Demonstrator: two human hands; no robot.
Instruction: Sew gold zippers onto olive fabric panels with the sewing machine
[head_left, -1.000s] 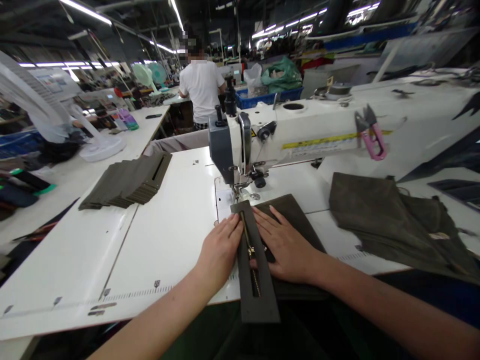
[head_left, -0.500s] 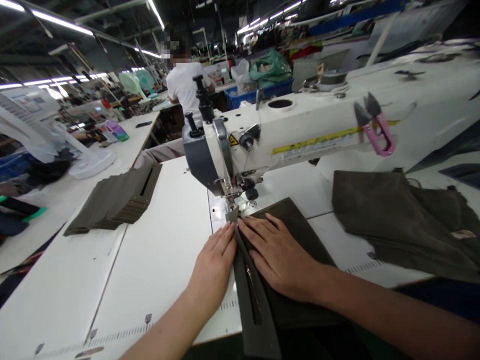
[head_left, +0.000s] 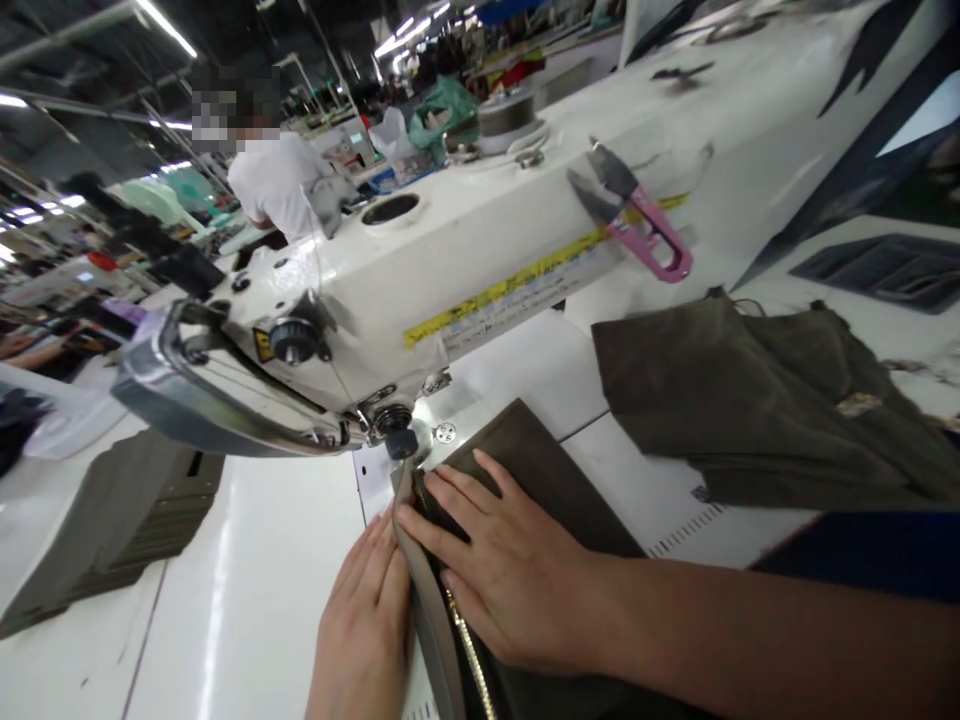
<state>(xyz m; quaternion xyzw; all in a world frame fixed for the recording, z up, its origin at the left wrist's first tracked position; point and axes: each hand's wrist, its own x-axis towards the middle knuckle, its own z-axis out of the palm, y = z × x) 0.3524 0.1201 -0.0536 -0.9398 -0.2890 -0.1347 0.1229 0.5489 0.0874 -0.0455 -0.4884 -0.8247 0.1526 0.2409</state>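
My left hand (head_left: 366, 625) lies flat on the white table, fingers stretched out, pressing the left edge of a narrow olive fabric strip (head_left: 420, 590) with a brass zipper (head_left: 466, 650). Flat on the olive fabric panel (head_left: 540, 470) to the right of the zipper rests my right hand (head_left: 501, 570), fingers spread and pointing toward the needle. The strip's far end reaches under the presser foot of the white sewing machine (head_left: 420, 270), just ahead of both sets of fingertips.
Pink thread snips (head_left: 637, 215) lie on the machine's arm. A heap of olive garments (head_left: 757, 400) sits at the right. A stack of olive pieces (head_left: 120, 510) lies at the left. A person in a white shirt (head_left: 281, 185) works behind the machine.
My head has moved closer to the machine and tilted. Both hands have slid the zipper strip forward, so its end now sits under the presser foot.
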